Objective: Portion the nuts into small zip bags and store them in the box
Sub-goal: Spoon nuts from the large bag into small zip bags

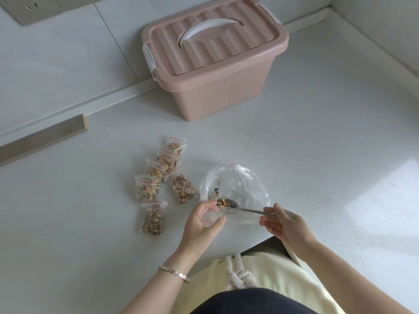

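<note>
Between the two hands, a metal spoon (247,209) carries a small heap of nuts (222,202) right at the mouth of the small zip bag (209,217), which the left hand (203,223) grips and holds open, while the right hand (283,225) pinches the spoon's handle. Just beyond the hands lies the large clear bag (238,186), nearly emptied, and to the far left of the left hand six filled zip bags (158,184) lie clustered on the counter (317,143). Well beyond them all stands the pink box (215,62), lid shut.
</note>
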`<state>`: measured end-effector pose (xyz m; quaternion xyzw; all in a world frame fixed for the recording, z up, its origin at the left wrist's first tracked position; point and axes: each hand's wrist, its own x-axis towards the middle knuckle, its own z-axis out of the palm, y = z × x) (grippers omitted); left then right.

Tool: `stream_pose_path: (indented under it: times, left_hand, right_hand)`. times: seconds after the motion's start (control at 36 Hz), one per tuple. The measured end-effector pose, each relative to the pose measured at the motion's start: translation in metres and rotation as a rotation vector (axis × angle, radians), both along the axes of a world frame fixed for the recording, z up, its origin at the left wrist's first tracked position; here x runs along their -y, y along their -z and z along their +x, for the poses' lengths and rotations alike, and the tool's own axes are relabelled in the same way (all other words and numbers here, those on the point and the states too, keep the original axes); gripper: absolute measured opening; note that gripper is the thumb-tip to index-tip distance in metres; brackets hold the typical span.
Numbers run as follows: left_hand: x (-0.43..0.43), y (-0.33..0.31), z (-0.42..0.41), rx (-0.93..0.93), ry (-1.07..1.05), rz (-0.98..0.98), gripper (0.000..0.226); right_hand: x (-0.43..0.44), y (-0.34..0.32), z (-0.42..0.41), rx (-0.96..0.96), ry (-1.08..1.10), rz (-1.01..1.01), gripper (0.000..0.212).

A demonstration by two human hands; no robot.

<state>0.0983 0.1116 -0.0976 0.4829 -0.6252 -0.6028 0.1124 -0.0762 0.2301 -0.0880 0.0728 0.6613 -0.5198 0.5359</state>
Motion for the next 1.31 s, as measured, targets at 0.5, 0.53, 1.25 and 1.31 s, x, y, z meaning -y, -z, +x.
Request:
stream_pose_path:
  times: [0.5,0.53,1.25,1.31]
  left_hand:
    - [0.002,-0.004,0.001,0.087,0.166,-0.093,0.026]
    - [0.002,-0.005,0.000,0.102,0.160,-0.073,0.025]
    - [0.001,-0.004,0.010,0.146,0.167,-0.156,0.022]
    - [0.005,-0.005,0.015,0.151,0.191,-0.129,0.019]
  right_hand:
    - [-0.006,-0.052,-0.014,-0.208,-0.042,-0.141,0.035]
    - [-0.005,-0.053,-0.013,-0.209,-0.052,-0.142,0.035]
    - [0.002,-0.084,0.005,-0.992,-0.414,-0.284,0.028]
    - [0.005,-0.073,0.000,-0.884,-0.332,-0.218,0.019]
